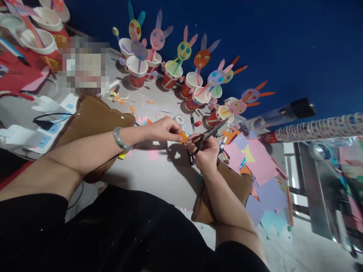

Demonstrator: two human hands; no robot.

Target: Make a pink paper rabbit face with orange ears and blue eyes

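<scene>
A small piece of orange paper (184, 136) is pinched in the fingertips of my left hand (164, 129), above the table. My right hand (206, 153) is closed around black-handled scissors (212, 133), whose blades point up and away to the right. The fingertips of this hand also reach the orange paper's edge, though whether they grip it is hard to make out. Beyond my hands, a black marker (192, 122) and a roll of clear tape (179, 119) lie on the table. A pink paper circle (153, 153) rests below my left hand.
Red paper cups (172, 75) with paper rabbit heads line the blue wall. Coloured paper sheets (261, 162) pile up at right, beside a long stack of cups (317, 128). Brown cushions (99, 130) lie under my forearms. A power strip (58, 122) is at left.
</scene>
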